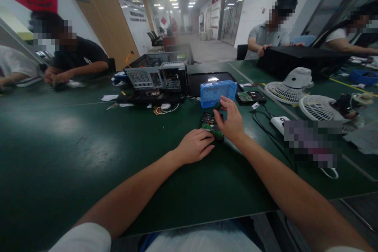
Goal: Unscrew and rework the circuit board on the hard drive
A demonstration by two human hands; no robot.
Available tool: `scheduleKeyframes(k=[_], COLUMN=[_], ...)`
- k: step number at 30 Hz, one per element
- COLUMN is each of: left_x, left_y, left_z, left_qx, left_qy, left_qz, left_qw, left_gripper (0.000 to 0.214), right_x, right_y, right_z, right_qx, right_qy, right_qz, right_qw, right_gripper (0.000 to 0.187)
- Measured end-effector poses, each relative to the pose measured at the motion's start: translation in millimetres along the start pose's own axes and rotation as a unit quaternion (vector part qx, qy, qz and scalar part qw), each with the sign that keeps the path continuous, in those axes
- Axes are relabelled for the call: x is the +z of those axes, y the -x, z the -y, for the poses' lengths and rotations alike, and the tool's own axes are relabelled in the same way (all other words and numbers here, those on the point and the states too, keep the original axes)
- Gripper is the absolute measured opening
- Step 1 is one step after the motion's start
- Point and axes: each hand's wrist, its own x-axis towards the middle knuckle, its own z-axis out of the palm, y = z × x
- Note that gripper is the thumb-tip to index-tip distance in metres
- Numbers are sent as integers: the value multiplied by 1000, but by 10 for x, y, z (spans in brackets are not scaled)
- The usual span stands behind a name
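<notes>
A hard drive [210, 123] with a green circuit board lies on the green table mat [88, 153] in front of me. My left hand [195, 145] rests at its near left edge, fingers curled against the board. My right hand [232, 120] sits over the drive's right side, fingers bent and pinching at something small near its far end that I cannot make out. A blue plastic box [217, 93] stands just beyond the drive.
An opened computer case [158, 76] and a black panel [208, 80] lie further back. Another circuit board [249, 97], black cables [262, 120], and two white fans [291, 86] sit to the right. Several people work around the table.
</notes>
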Motion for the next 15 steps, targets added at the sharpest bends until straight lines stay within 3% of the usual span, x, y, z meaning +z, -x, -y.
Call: scheduleKeyframes(k=[15], left_x=[3], left_y=[3], left_z=[2], left_qx=[1], left_qy=[1], left_qz=[-6], left_qw=[1000], left_gripper=[33], right_x=[-59], right_y=[-19], right_z=[23], right_qx=[2], right_qy=[40], right_qz=[16], right_qw=[999], right_gripper=[37])
